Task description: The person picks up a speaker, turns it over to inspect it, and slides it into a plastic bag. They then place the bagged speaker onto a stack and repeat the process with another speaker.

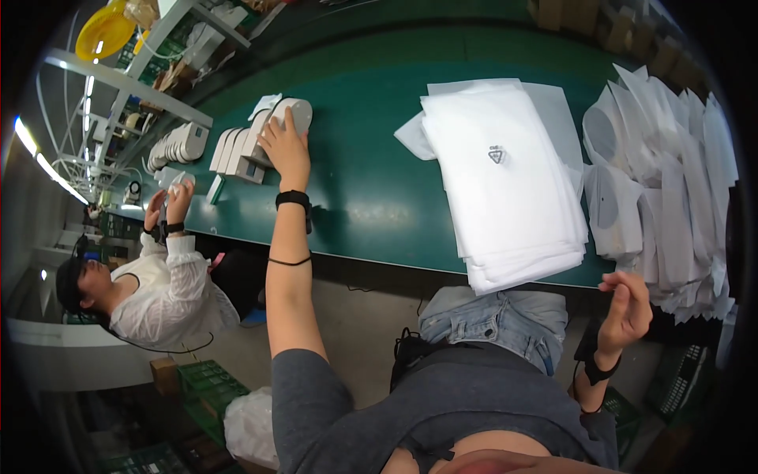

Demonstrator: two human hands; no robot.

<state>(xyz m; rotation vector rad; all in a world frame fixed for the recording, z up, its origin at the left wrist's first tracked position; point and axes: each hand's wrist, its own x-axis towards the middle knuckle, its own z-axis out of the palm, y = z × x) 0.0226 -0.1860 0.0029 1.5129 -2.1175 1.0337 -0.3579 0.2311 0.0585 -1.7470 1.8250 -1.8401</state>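
— At ten o'clock on the green table (379, 197), how far along?
— Left hand (286, 146) lies flat on a white round device (294, 113), not clasping; row beside it unbagged.
— Right hand (629, 304)?
— Half-curled, empty (bag stack (505, 189) untouched).

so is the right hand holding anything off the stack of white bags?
No: the right hand hangs empty below the table edge, fingers loosely curled, apart from the stack of white bags lying on the green table.

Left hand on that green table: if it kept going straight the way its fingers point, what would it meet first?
The left hand already rests on a round white disc-shaped piece. Beyond that lies bare green table, so the way looks free, though depth is hard to judge.
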